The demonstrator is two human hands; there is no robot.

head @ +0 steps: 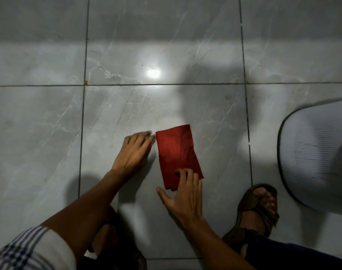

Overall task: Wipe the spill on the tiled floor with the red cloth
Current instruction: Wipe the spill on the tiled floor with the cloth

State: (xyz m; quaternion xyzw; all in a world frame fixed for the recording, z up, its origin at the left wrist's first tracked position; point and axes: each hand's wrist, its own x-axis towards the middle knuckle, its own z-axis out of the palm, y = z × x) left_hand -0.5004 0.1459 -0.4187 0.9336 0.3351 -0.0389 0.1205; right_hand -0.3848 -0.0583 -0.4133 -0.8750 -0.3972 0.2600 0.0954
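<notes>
A folded red cloth (177,152) lies flat on the grey marbled floor tile (115,114). My right hand (185,193) rests at the cloth's near end, fingertips pressing on its lower corner, thumb spread out to the left. My left hand (134,151) lies flat on the tile just left of the cloth, fingertips close to its upper left corner, holding nothing. I cannot make out a distinct spill; the tile shows a bright light reflection (153,73) farther ahead.
A pale ribbed plastic object (318,152) sits on the floor at the right edge. My right foot in a brown sandal (257,207) is planted beside it; my left foot (111,242) is in shadow below my left arm. Dark grout lines cross the floor.
</notes>
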